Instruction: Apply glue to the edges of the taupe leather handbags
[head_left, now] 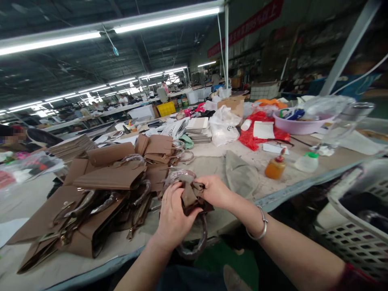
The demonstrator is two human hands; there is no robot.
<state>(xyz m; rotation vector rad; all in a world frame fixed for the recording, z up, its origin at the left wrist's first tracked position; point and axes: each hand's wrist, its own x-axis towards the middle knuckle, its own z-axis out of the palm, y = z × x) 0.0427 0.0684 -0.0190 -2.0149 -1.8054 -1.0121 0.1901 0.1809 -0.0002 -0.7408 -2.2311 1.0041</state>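
Observation:
A small brown handbag is between my two hands at the table's front edge. My left hand curls around its near left side, thumb and fingers pressed on it. My right hand pinches the bag's right side, and its fingertips are partly hidden. One plastic-wrapped handle hangs down over the edge; another handle stands on the far side. Left of my hands lies a heap of brown handbags with wrapped handles and metal fittings.
A bottle of amber liquid, a green-capped bottle and glasses stand or lie at right. Behind are a grey-white stack, white plastic bags, a red bag and a pink basin. A white basket is at lower right.

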